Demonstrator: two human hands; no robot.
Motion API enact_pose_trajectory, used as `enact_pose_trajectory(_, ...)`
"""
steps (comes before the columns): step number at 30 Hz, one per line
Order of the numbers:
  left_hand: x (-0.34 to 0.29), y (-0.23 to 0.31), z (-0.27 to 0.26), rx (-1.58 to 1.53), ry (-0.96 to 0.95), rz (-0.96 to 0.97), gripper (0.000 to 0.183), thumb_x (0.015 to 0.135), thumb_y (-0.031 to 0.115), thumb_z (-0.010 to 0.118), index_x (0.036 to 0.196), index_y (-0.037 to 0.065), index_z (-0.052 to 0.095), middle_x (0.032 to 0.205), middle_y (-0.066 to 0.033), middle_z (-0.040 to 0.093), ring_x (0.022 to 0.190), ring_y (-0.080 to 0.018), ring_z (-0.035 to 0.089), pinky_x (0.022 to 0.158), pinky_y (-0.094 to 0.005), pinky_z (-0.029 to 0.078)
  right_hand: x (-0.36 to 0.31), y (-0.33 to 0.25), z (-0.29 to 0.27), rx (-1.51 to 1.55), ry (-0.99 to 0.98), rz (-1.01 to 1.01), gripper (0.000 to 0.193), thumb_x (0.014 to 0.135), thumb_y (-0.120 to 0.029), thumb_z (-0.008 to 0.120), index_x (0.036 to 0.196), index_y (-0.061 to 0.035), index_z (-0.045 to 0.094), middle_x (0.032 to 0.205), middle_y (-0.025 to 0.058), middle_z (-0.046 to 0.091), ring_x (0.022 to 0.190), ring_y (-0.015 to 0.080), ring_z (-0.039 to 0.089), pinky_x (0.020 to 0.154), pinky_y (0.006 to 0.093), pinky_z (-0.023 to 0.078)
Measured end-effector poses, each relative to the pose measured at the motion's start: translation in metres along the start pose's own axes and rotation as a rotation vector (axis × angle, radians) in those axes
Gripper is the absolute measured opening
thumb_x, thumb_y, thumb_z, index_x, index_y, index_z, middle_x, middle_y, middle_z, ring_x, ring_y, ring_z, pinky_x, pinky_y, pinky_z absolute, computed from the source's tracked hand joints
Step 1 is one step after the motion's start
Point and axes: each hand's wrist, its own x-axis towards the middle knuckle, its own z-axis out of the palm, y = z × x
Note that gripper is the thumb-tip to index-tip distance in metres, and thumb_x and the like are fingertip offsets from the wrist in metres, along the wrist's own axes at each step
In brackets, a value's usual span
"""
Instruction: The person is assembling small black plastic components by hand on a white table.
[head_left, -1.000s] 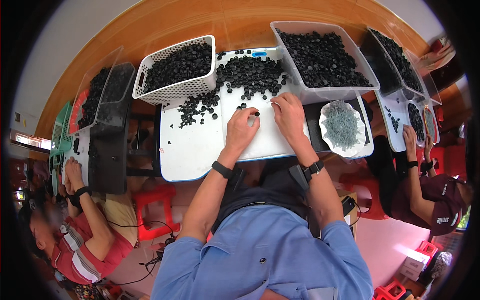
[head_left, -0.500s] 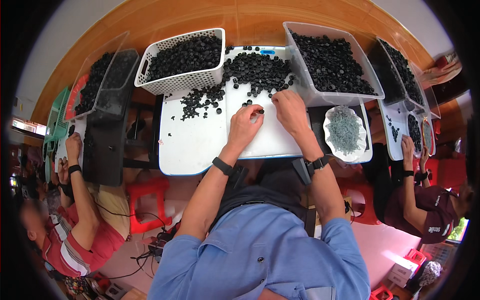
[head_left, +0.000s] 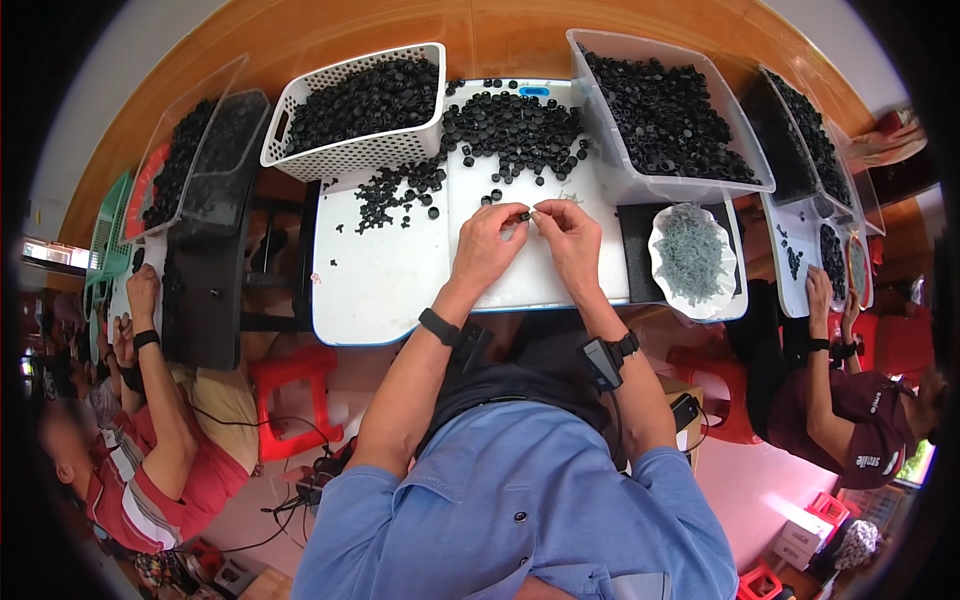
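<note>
One white counter (head_left: 380,295) fills the middle of the scene, its far corners hidden by containers, while two others sit at work nearby, a co-worker at left (head_left: 185,455) and a co-worker at right (head_left: 835,405), both partly lost in the dark rim of the view. One clear bin (head_left: 690,187), full of black parts, stands far right; one white perforated basket (head_left: 370,150), likewise full, stands far left. Between them spreads a heap of black caps (head_left: 515,130), too many to count. One scalloped dish (head_left: 703,309) of grey-green pieces sits near right on a dark mat (head_left: 637,250); a scatter of small black parts (head_left: 385,200) lies left of the heap. Near the middle, the left hand (head_left: 484,250) has its grip pinched closed on one black cap (head_left: 524,216), mostly covered by fingertips. The right hand (head_left: 571,245) meets it, thumb and finger close together; whether they hold anything cannot be told. Two loose caps (head_left: 496,195) lie just beyond the left hand.
</note>
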Motion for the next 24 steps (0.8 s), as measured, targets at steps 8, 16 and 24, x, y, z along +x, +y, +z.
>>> enact_pose_trajectory(8,0.001,-0.004,0.001,0.014,-0.022,0.040,0.025,0.086,0.008,0.077,0.111,0.004,0.075,0.096,-0.0129,0.074,0.084,-0.0228,0.073,0.078,-0.0328,0.059,0.001,0.005,0.002,-0.074,0.030,-0.066,0.009,0.089,-0.003,0.076,0.097,0.0008,0.075,0.084,0.0032,0.073,0.069,0.0067,0.060,0.063,0.0242,0.049)
enact_pose_trajectory(16,0.000,-0.002,-0.002,-0.027,-0.042,-0.038,0.020,0.088,0.011,0.077,0.106,0.002,0.074,0.095,-0.0144,0.074,0.086,-0.0272,0.073,0.079,-0.0364,0.059,-0.004,-0.008,0.004,-0.280,0.033,-0.214,0.008,0.087,-0.002,0.076,0.094,-0.0007,0.075,0.086,0.0080,0.073,0.066,0.0140,0.063,0.061,0.0284,0.051)
enact_pose_trajectory(24,0.000,-0.003,-0.002,-0.002,-0.040,-0.024,0.019,0.089,0.011,0.076,0.106,0.002,0.074,0.093,-0.0139,0.074,0.085,-0.0269,0.073,0.078,-0.0370,0.058,-0.006,-0.008,0.002,-0.326,-0.004,-0.226,0.009,0.086,-0.003,0.077,0.094,-0.0005,0.075,0.086,0.0085,0.073,0.064,0.0142,0.062,0.060,0.0285,0.050)
